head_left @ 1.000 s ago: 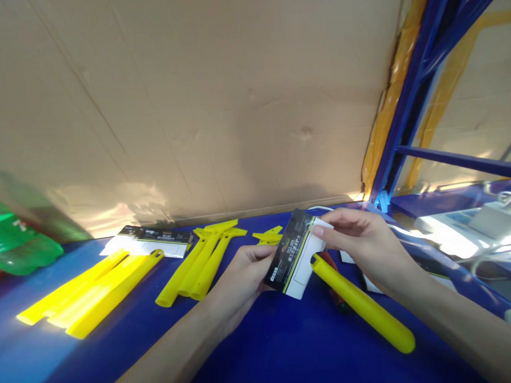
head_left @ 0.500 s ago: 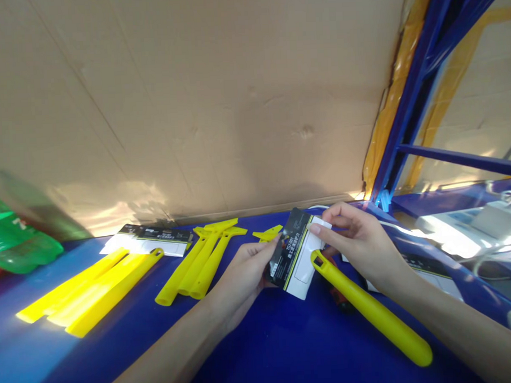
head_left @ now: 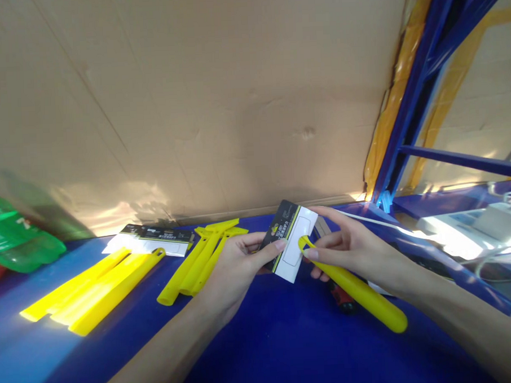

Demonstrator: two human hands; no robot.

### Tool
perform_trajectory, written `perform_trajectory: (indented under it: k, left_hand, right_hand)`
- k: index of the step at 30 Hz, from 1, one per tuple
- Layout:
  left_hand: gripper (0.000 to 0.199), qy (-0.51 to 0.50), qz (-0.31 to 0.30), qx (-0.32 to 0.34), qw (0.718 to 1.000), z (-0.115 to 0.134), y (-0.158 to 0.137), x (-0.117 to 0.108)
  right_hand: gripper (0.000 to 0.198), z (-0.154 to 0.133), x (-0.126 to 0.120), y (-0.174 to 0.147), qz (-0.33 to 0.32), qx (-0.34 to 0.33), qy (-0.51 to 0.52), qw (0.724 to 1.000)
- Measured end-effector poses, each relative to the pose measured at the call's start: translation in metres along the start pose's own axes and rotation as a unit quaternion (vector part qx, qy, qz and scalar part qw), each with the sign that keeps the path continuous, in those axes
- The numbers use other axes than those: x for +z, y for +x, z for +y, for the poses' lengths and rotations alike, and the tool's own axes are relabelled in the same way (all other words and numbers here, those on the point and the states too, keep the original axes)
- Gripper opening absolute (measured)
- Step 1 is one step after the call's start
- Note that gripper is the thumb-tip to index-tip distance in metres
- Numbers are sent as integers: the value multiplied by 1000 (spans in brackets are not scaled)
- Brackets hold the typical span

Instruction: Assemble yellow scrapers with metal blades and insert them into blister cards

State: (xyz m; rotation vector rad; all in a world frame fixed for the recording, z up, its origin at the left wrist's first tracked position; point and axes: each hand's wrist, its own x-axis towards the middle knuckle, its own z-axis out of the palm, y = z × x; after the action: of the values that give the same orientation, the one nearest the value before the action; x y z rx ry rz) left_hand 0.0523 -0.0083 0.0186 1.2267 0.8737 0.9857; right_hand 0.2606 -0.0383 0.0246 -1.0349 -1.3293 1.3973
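My left hand point(head_left: 245, 259) grips a black-and-white printed packaging card point(head_left: 290, 241), its thumb laid across the printed face. On the card's right, my right hand point(head_left: 346, 241) pinches a long yellow plastic handle point(head_left: 366, 299) close to its holed end. That end overlaps the white part of the card; whether the two are joined I cannot tell. The handle's rounded end slants down to the right. Below my right hand, a red-and-black object point(head_left: 342, 298) lies on the table, partly hidden by the handle.
On the blue table point(head_left: 262, 349), several yellow handles point(head_left: 111, 288) lie at left beside printed cards point(head_left: 151, 238). More yellow pieces with T-shaped heads point(head_left: 199, 264) lie left of my hands. A green bottle point(head_left: 20, 238) stands far left. Cardboard point(head_left: 234, 102) rises behind; a blue metal frame point(head_left: 408, 106) stands right.
My right hand has moved from the card's upper edge down to the holed end of the yellow handle. The handle's lower end has risen leftward. My left thumb now shows on the card's face.
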Motion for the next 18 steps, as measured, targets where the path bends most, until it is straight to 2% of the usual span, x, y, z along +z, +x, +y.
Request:
perform_trajectory:
  k: [4,9,14,18]
  left_hand:
    - [36,18,39,27,999,7,-1,-2]
    - [64,12,66,59,996,11,-1,-2]
    - [55,19,62,72,995,11,-1,-1]
    - [52,-10,53,72,996,14,-4,0]
  right_hand:
    - [97,-1,1,-2,2,-3,-10,1000]
    - [88,2,-1,-3,-10,-6,-24,1000]
    - [65,1,2,-4,4,-1,-13,1000]
    - [41,-4,1,-6,21,-53,-37,998]
